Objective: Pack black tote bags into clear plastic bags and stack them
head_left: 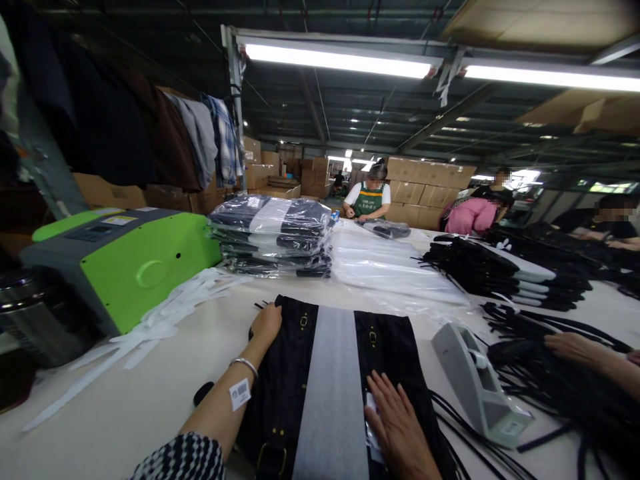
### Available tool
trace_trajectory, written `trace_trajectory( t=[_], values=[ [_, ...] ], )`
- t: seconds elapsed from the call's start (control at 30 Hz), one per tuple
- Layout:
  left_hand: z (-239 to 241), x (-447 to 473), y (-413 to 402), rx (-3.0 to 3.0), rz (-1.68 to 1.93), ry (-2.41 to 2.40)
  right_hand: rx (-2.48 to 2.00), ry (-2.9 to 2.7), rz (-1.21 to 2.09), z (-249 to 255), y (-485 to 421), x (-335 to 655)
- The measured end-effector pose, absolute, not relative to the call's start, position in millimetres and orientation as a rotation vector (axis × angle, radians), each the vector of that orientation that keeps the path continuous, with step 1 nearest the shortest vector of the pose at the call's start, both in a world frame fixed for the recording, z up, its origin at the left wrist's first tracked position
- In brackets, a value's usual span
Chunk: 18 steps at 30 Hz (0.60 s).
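Observation:
A flat black buckled piece [393, 330] lies before me on the table; whether it is a bag or a garment I cannot tell. Gold-coloured buckles and studs show on it, and a pale grey strip [333, 387] runs down its middle. At its upper left corner, my left hand [267, 325] is closed over the edge, fingertips partly hidden. A sticker with a barcode [240, 395] is on that forearm, below a bangle. My right hand [397, 420] rests flat on the right side, fingers stretched, partly covering a small white label or packet [371, 427].
Left stand a green-and-grey machine [150, 267], a dark flask [37, 320] and white strips [165, 313]. Plastic-wrapped stacks [275, 233] and clear bags [390, 263] lie behind. Right are a tape dispenser [480, 387], black stacks [520, 273] and a co-worker's hand [575, 350] on black straps.

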<state>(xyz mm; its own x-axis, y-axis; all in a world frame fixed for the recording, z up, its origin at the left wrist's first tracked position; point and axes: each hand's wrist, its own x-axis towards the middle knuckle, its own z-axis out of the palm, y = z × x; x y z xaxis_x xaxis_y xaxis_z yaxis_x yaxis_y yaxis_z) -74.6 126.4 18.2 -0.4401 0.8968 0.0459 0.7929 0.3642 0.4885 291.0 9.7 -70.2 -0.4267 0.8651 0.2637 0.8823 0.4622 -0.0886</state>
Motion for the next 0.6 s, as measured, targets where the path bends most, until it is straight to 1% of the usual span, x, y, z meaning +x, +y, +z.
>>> trace_trajectory(
  t=[0.13,0.23,0.27,0.33,0.4,0.47,0.53,0.6],
  values=[
    [50.7,-59.5,119.1,1.812,0.728,2.440,-1.478,-2.406,-0.049,-63.6,5.8,287.7],
    [64.8,-48.9,127.7,2.217,0.800,2.339,-1.511,-2.403,0.049,-48.5,-1.2,283.6],
    [61.3,-48.5,132.4,2.329,0.787,2.291,-1.531,-2.407,0.091,-42.9,-3.3,282.2],
    [41.6,-54.6,143.0,2.395,0.649,2.221,-1.572,-2.416,0.172,-33.2,-6.4,279.4],
    [13.4,-68.1,155.3,2.255,0.399,2.170,-1.600,-2.417,0.229,-27.4,-8.2,277.3],
    [-10.7,-82.6,168.3,2.194,0.252,2.108,-1.609,-2.408,0.256,-25.4,-9.0,275.9],
    [-22.6,-92.8,179.4,2.174,0.185,2.090,-1.610,-2.393,0.263,-25.9,-8.9,274.7],
    [-22.8,-97.4,187.1,2.145,0.131,2.104,-1.615,-2.369,0.257,-27.4,-8.3,272.9]
  ],
)
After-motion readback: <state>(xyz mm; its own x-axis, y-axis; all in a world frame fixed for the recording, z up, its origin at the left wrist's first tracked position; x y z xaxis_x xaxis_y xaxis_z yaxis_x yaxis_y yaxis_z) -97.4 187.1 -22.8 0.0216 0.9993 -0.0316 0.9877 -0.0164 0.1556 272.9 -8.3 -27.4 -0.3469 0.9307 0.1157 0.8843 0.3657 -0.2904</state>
